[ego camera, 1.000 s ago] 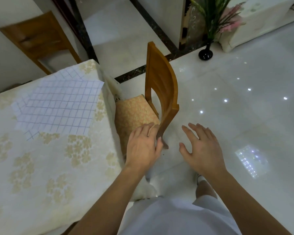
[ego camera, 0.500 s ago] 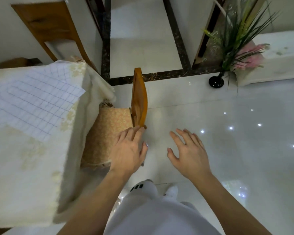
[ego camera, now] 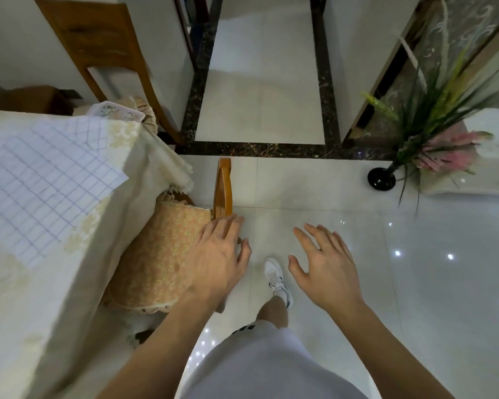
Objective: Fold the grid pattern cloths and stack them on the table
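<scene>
Two bare hands are seen held out over a glossy white tiled floor [ego camera: 314, 182], palms down. The left hand [ego camera: 218, 262] is spread with its fingers loosely extended, its fingertips [ego camera: 231, 223] lying over the lower end of a wooden chair's backrest [ego camera: 222, 188]; whether contact is made cannot be told. The right hand [ego camera: 327, 267] is held apart to the right with fingers splayed and nothing gripped. A grid pattern cloth [ego camera: 41, 185] is laid flat on the table [ego camera: 41, 298], which is draped in a cream floral covering, well to the left of both hands. The chair's patterned seat cushion [ego camera: 159, 254] is tucked just beside the table edge. A white sneaker [ego camera: 277, 277] is visible on the floor between the hands. A black vase [ego camera: 382, 178] with green and pink stems is placed on the floor at the right, and a second wooden chair [ego camera: 98, 47] is positioned beyond the table.
</scene>
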{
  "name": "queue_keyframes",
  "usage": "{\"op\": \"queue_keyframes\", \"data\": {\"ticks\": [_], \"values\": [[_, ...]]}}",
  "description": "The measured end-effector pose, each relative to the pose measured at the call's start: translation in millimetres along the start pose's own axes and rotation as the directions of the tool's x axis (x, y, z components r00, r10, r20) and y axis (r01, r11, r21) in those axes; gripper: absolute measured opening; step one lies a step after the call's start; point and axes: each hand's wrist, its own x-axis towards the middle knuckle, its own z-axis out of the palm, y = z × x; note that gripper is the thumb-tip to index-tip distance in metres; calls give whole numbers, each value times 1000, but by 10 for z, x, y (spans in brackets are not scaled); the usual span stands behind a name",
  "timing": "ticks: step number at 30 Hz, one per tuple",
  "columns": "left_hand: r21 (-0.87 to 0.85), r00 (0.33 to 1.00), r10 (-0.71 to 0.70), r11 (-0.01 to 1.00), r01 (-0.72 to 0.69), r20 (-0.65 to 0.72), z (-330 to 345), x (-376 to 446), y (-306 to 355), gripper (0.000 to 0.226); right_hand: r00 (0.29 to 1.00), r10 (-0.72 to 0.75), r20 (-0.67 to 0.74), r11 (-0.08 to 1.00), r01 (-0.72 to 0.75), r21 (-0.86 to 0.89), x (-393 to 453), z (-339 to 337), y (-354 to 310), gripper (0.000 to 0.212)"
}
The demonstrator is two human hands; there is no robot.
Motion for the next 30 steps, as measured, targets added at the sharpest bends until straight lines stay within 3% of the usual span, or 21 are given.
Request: {"op": "queue_keyframes", "data": {"ticks": [5,16,24,30], "values": [[-57,992,-96,994,91,-83,10,874,-32,46,994,-100,51,994,102,-33,1096,-111,217,60],[-24,900,-433,901,432,-46,-75,2065,-518,52,905,-404,132,914,406,14,3149,-201,-115,61],[-28,736,-673,739,673,-72,-73,2406,-1031,54,703,-666,250,738,668,90,4219,122,-721,58],[-60,524,-843,533,844,-121,-108,2912,-1387,45,488,-823,291,552,808,207,5208,330,-1282,60]]}}
